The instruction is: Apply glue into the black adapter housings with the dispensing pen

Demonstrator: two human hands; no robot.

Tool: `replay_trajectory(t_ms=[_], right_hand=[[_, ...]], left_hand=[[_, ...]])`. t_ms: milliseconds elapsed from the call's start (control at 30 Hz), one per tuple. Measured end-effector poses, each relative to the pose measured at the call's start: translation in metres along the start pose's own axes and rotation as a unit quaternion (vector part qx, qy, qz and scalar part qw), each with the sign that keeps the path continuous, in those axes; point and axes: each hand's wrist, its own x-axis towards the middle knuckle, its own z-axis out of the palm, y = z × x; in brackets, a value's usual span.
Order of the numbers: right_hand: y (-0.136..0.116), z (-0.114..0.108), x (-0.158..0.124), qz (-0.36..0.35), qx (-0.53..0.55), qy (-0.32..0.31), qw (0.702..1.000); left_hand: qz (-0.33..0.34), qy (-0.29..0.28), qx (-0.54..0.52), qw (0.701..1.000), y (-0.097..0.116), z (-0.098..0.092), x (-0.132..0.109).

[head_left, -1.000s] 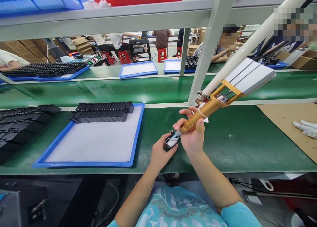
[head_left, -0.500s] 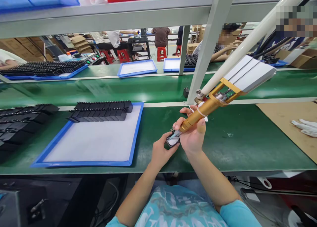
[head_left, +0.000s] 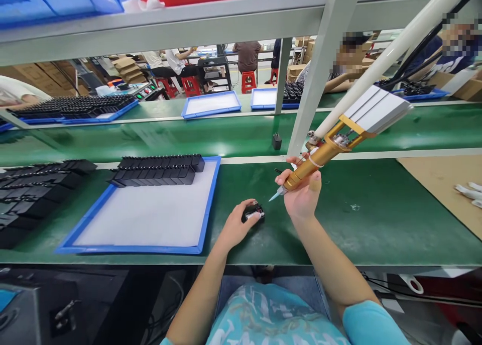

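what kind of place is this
Likely a factory assembly line: a long green conveyor belt, a blue-rimmed white tray of small black plastic parts, and a gold pen-shaped dispensing tool in the right hand.

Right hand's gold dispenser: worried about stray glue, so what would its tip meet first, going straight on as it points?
Probably the small black part that the left hand holds on the green bench, down-left of the gold dispenser; depth is unclear.

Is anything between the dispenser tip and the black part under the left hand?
Nothing visible. The dispenser in the right hand hangs with its tip just right of the part, only green bench between. The left hand grips the part from the left.
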Motion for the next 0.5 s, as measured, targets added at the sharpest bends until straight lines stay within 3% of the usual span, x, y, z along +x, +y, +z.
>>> replay_trajectory(t_ms=[100,200,367,500], right_hand=[[0.003,-0.008,0.006,-0.010,-0.002,0.004,1.000],[0.003,-0.015,0.009,-0.018,0.003,0.013,1.000],[-0.001,-0.020,0.008,-0.018,-0.012,0.021,1.000],[-0.002,-0.021,0.006,-0.018,-0.020,0.022,0.999]], left_hand=[[0.006,-0.010,-0.035,0.999,0.008,0.001,0.008],[0.048,-0.002,0.025,0.999,0.011,0.001,0.008],[0.143,0.039,0.112,0.983,0.005,0.005,0.000],[0.153,0.091,0.169,0.969,0.003,0.016,0.000]])
